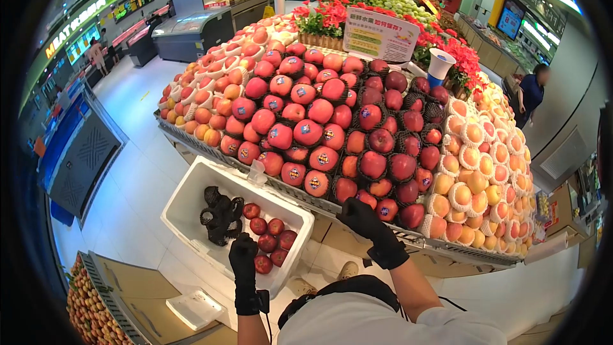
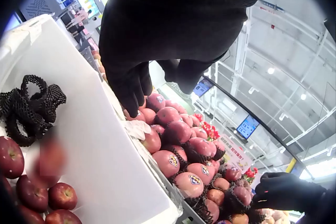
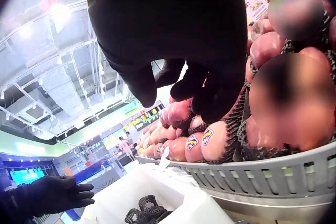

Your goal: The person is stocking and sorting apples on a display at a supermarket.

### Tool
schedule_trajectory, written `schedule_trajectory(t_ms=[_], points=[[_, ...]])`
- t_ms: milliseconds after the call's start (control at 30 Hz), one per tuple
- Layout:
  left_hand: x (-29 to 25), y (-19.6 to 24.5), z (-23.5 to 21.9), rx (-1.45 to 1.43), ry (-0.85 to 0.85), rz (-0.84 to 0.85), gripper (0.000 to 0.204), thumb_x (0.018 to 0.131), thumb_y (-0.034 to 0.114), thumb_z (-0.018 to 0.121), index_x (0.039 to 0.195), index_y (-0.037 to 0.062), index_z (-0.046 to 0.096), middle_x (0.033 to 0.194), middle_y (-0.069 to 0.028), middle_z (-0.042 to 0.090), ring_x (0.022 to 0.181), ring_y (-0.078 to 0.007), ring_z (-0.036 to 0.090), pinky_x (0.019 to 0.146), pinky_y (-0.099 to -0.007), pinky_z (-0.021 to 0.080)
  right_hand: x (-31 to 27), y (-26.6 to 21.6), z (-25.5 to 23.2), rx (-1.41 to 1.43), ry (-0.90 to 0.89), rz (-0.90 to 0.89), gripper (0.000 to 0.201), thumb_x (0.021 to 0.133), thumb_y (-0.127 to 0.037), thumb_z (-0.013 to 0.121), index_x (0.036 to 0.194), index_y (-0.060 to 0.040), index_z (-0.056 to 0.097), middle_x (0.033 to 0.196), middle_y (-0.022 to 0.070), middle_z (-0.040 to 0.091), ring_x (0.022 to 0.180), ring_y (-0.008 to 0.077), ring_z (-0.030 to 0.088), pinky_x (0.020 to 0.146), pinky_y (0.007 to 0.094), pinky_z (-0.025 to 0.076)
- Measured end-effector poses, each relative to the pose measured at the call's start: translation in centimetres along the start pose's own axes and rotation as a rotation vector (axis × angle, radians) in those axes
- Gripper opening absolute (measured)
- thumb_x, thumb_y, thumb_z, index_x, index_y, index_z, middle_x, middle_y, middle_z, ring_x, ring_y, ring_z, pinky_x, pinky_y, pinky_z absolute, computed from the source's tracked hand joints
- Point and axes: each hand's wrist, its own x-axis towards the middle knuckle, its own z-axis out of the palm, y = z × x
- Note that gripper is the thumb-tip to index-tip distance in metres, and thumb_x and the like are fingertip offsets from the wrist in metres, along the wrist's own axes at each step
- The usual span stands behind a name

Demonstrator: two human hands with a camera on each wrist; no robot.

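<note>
My left hand [image 1: 244, 259], in a black glove, hangs over the near side of a white foam box [image 1: 204, 174]. In the left wrist view its fingers [image 2: 126, 90] bend loosely around nothing. Several bare red apples [image 1: 267, 241] lie in the box beside a heap of black foam fruit nets [image 1: 220, 216]. My right hand [image 1: 370, 227], gloved too, is at the front edge of the fruit display, close to dark red apples [image 1: 374, 164] in black nets. The right wrist view shows its fingers [image 3: 142, 85] loosely bent, with background visible between them and no fruit in them.
A grey slotted rim [image 3: 262, 175] borders the display. Peach-coloured fruit in white nets [image 1: 469, 198] fills its right side. A sign [image 1: 381, 34] and red flowers [image 1: 329, 16] stand behind the apples. A white tray [image 1: 195, 310] lies at lower left; a person [image 1: 530, 92] stands far right.
</note>
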Motion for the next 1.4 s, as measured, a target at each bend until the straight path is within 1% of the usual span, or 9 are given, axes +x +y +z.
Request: schedule_trajectory(t_ms=[67, 167, 433, 567, 767, 967, 1167, 1267, 1400], points=[[0.2, 0.5, 1.9, 0.072, -0.007, 0.032, 0.017, 0.084, 0.0, 0.069, 0.097, 0.0034, 0.059, 0.107, -0.0063, 0.061, 0.095, -0.0155, 0.059, 0.087, -0.0303, 0.048, -0.3, 0.8, -1.5, 0.123, 0.052, 0.049, 0.026, 0.078, -0.014, 0.076, 0.079, -0.0069, 0.051, 0.068, 0.0034, 0.048, 0.063, 0.015, 0.049, 0.06, 0.0333, 0.044], [0.5, 1.9, 5.7, 0.091, -0.048, 0.024, 0.022, 0.087, 0.003, 0.066, 0.108, 0.003, 0.059, 0.104, -0.0051, 0.062, 0.096, -0.0139, 0.058, 0.087, -0.0288, 0.047, -0.6, 1.8, -4.4, 0.08, 0.114, -0.011, 0.02, 0.084, -0.016, 0.071, 0.082, -0.0049, 0.055, 0.069, 0.0032, 0.053, 0.064, 0.0132, 0.052, 0.059, 0.0333, 0.045], [0.5, 2.3, 14.3, 0.119, -0.13, 0.032, 0.021, 0.086, 0.005, 0.068, 0.106, 0.0001, 0.061, 0.1, -0.0039, 0.062, 0.096, -0.0148, 0.058, 0.089, -0.0296, 0.046, -2.5, 5.7, -10.5, 0.213, 0.196, 0.118, 0.015, 0.091, -0.017, 0.063, 0.095, -0.0032, 0.065, 0.08, 0.0067, 0.063, 0.074, 0.0147, 0.06, 0.069, 0.0318, 0.05], [1.2, -1.6, 16.1, 0.119, -0.218, 0.025, 0.027, 0.087, 0.003, 0.065, 0.114, -0.0013, 0.061, 0.107, -0.0047, 0.064, 0.099, -0.0124, 0.059, 0.088, -0.0279, 0.048, -3.3, 8.6, -12.7, 0.243, 0.256, 0.109, 0.016, 0.09, -0.018, 0.064, 0.096, -0.0027, 0.065, 0.083, 0.0064, 0.063, 0.078, 0.0145, 0.06, 0.072, 0.0315, 0.049], [0.5, 1.4, 21.9, 0.188, -0.27, 0.052, 0.024, 0.089, 0.008, 0.067, 0.11, -0.0027, 0.063, 0.103, -0.0059, 0.065, 0.097, -0.0153, 0.059, 0.09, -0.03, 0.047, -4.3, 9.4, -17.3, 0.273, 0.295, 0.098, 0.011, 0.089, -0.014, 0.064, 0.09, -0.0034, 0.061, 0.081, 0.0037, 0.061, 0.076, 0.0111, 0.057, 0.071, 0.0299, 0.049], [0.1, 0.3, 26.2, 0.161, -0.224, 0.019, 0.024, 0.089, 0.007, 0.066, 0.112, -0.0006, 0.062, 0.103, -0.0051, 0.064, 0.097, -0.0144, 0.058, 0.09, -0.0288, 0.047, -5.0, 12.5, -19.3, 0.436, 0.342, 0.135, 0.009, 0.088, -0.011, 0.063, 0.09, -0.0051, 0.057, 0.078, 0.0003, 0.056, 0.075, 0.0074, 0.055, 0.068, 0.0283, 0.048], [-0.4, 1.8, 29.7, 0.19, -0.274, 0.012, 0.022, 0.09, 0.006, 0.066, 0.111, 0.0012, 0.061, 0.104, -0.005, 0.063, 0.098, -0.0146, 0.058, 0.09, -0.0295, 0.047, -6.2, 13.7, -20.9, 0.196, 0.341, 0.185, 0.01, 0.09, -0.012, 0.06, 0.098, -0.0048, 0.06, 0.085, 0.0037, 0.064, 0.078, 0.011, 0.06, 0.071, 0.0294, 0.049], [-0.4, 1.6, 30.3, 0.189, -0.284, 0.018, 0.022, 0.089, 0.005, 0.066, 0.111, 0.0017, 0.061, 0.104, -0.0042, 0.063, 0.098, -0.0142, 0.058, 0.089, -0.0292, 0.047, -6.8, 14.8, -20.8, 0.402, 0.389, 0.158, 0.014, 0.092, -0.013, 0.058, 0.103, -0.0045, 0.061, 0.089, 0.008, 0.066, 0.081, 0.0146, 0.062, 0.073, 0.0301, 0.05], [0.7, 0.9, 30.9, 0.123, -0.326, -0.019, 0.024, 0.089, 0.004, 0.067, 0.111, 0.0022, 0.06, 0.103, -0.0033, 0.063, 0.095, -0.013, 0.059, 0.088, -0.0283, 0.048, -7.1, 14.7, -20.7, 0.355, 0.422, 0.216, 0.015, 0.094, -0.012, 0.058, 0.105, -0.0034, 0.061, 0.091, 0.0073, 0.065, 0.084, 0.013, 0.062, 0.075, 0.0289, 0.05]])
